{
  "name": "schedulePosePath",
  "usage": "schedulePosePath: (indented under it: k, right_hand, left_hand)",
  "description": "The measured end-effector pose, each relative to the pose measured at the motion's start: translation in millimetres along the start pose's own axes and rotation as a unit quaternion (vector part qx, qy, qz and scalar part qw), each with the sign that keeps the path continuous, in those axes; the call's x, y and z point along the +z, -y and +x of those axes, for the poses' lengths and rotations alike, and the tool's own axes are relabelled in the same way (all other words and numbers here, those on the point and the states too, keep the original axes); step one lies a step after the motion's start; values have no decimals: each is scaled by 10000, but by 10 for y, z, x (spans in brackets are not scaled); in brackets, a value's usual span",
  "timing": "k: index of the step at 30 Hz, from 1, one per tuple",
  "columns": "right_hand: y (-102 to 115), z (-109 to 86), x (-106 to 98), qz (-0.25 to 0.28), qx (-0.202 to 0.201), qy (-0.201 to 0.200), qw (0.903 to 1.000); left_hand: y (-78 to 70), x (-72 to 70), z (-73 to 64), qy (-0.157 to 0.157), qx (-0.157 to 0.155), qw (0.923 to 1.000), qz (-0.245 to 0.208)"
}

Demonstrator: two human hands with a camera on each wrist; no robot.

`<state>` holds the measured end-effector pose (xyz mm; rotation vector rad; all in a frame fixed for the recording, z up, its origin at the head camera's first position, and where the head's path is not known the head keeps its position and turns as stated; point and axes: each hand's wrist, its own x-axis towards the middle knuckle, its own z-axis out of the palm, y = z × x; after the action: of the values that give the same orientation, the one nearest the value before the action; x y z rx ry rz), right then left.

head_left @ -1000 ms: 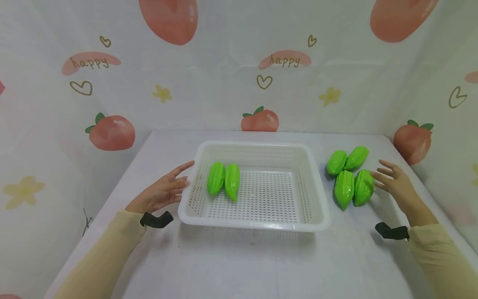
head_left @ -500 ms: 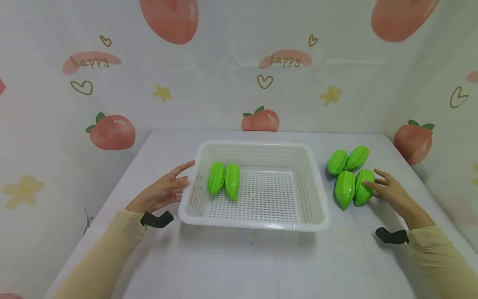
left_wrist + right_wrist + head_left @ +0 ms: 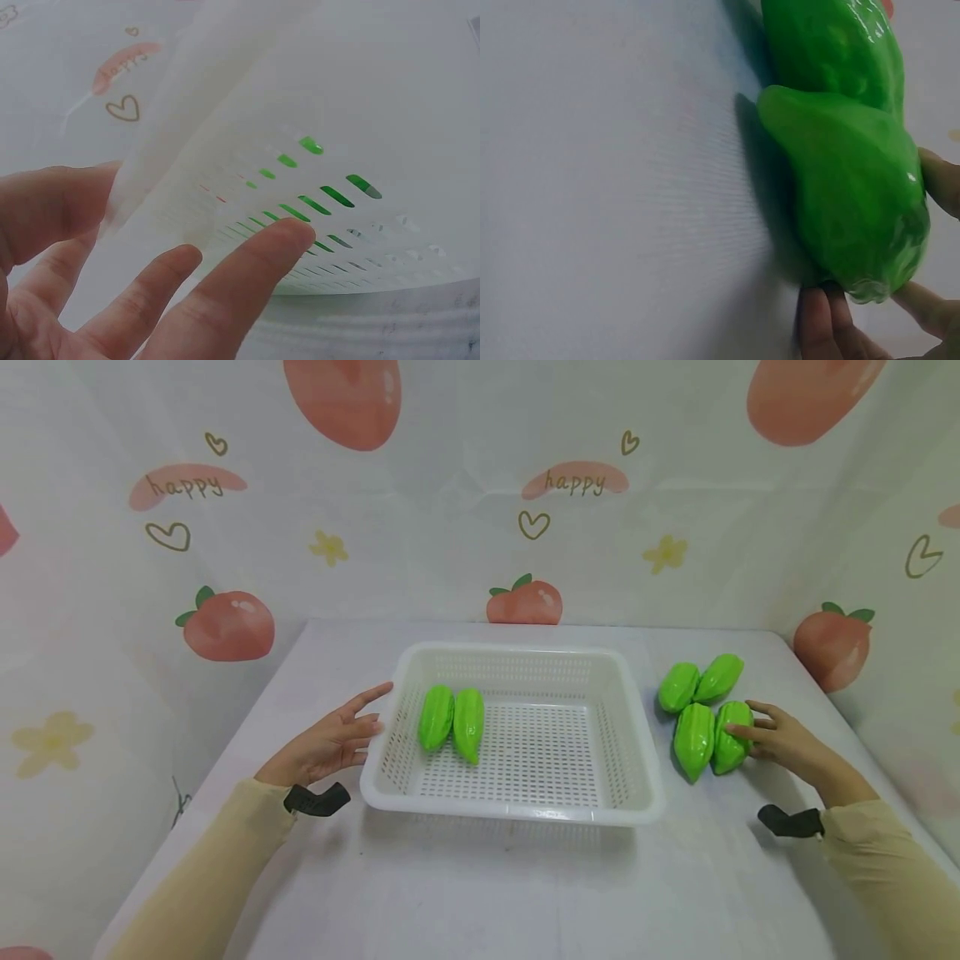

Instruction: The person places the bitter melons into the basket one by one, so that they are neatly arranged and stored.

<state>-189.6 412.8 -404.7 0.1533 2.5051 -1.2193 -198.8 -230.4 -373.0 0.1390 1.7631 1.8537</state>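
Note:
My right hand [image 3: 791,747] holds a glossy green ribbed fruit [image 3: 730,742], the nearer right one of a small cluster on the table. In the right wrist view, the thumb [image 3: 939,180] lies on one side of this fruit [image 3: 855,195] and several fingers [image 3: 817,322] reach round its end. Another green fruit [image 3: 693,742] lies against it on the left. At the left, my left hand [image 3: 326,747] rests with spread fingers against the white plastic basket [image 3: 510,814]. The left wrist view shows fingertips [image 3: 289,236] by its slotted wall.
Two green fruits [image 3: 468,725] lie side by side in the left part of the basket. Behind the held fruit, two more green fruits [image 3: 678,687] sit on the white table [image 3: 480,893]. A printed curtain [image 3: 450,527] hangs behind and at both sides.
My right hand has moved left and down onto the nearer right green fruit, its thumb and fingers now about it. My left hand and the basket stay in place.

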Motion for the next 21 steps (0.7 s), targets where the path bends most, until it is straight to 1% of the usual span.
schedulePosePath:
  k: [5,10,12,15,21]
  right_hand:
    - [15,2,-26,330,-2,171,9993]
    - [24,-11,-28,344,58,265,9990]
    - [28,-19,-37,367,65,298,9989]
    - [37,-30,-59,434,100,293,9986]
    - [58,-46,-124,421,125,143,9989]
  left_hand:
    - [-1,7,0,54,5,10000,-50]
    - [-10,13,-16,163,49,9997,-153]
    - [-11,14,-19,157,31,9997,-166]
    - [-10,15,-17,161,19,9997,-160]
    - [-7,7,-9,152,61,9998,-107]
